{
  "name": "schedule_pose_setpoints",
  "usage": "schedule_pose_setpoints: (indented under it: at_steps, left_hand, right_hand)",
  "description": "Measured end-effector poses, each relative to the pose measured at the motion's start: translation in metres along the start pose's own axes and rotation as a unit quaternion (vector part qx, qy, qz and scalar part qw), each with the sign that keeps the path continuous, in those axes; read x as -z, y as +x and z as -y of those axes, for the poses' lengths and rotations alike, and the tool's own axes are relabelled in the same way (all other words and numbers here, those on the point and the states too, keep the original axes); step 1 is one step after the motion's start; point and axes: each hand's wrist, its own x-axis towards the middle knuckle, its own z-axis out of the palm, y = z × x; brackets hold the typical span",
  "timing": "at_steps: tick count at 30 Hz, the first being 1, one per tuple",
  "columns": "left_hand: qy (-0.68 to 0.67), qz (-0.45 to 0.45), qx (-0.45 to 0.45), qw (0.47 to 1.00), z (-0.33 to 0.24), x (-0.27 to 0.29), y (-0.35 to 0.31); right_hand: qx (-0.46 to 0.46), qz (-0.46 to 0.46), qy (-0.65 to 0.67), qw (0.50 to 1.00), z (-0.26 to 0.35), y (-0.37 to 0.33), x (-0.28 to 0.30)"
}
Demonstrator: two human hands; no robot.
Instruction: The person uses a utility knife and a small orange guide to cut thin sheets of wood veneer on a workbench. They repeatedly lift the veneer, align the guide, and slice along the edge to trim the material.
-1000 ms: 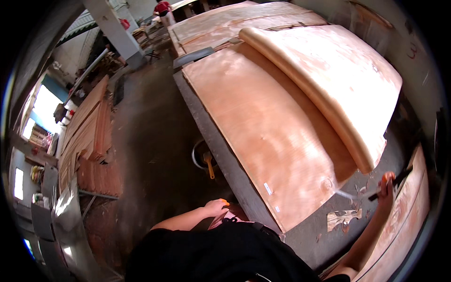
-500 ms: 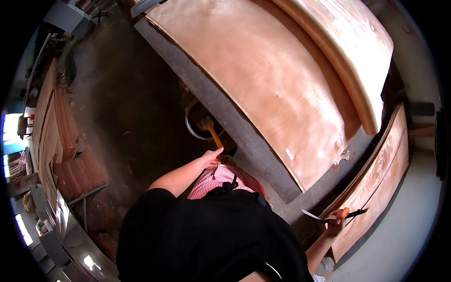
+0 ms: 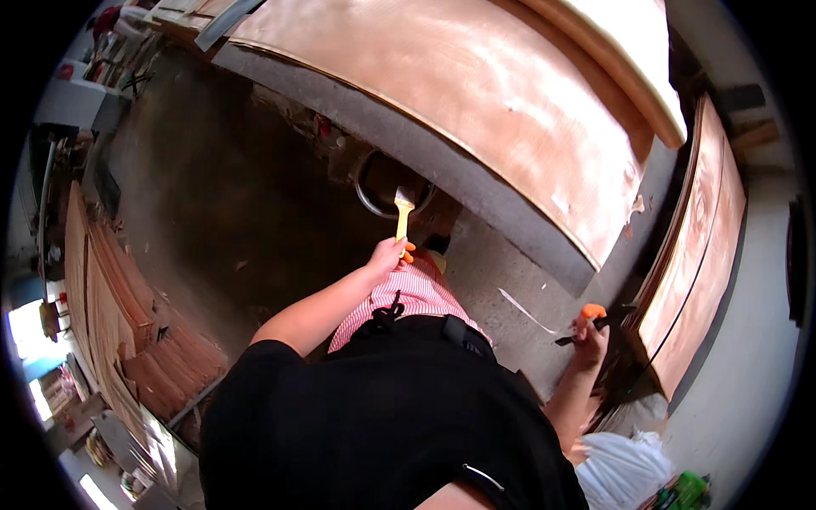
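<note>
My left hand is closed round the yellow handle of a flat paintbrush in front of my waist. The brush points away from me, its pale bristles over or in front of a round metal-rimmed bucket; contact cannot be told. Orange coverings show at this hand's fingertips. Out to the right, my right hand grips a slim black-handled tool. A long, thin, whitish blade-like strip extends from it toward the left. Something orange covers a fingertip there too.
A broad wood veneer sheet lies on a grey-edged table, with a rolled sheet on top. Panels lean at the right wall. Stacked veneer stands left. A white bag sits lower right.
My view has turned, so the table appears higher and tilted differently. The brush now points straighter ahead. My right hand has come from in front of the leaning panels toward the table's near corner.
</note>
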Motion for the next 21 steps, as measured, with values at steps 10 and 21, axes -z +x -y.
schedule_pose_setpoints:
  at_steps: [10, 21]
  left_hand:
    - [0.233, -0.02, -0.166, 0.958, -0.037, 0.104, 0.044]
    - [0.194, -0.017, -0.124, 0.973, -0.079, 0.204, 0.071]
  right_hand:
    - [-0.091, -0.026, 0.02, 0.995, -0.042, -0.03, -0.068]
    - [-0.195, 0.071, -0.016, 0.978, -0.064, 0.068, -0.196]
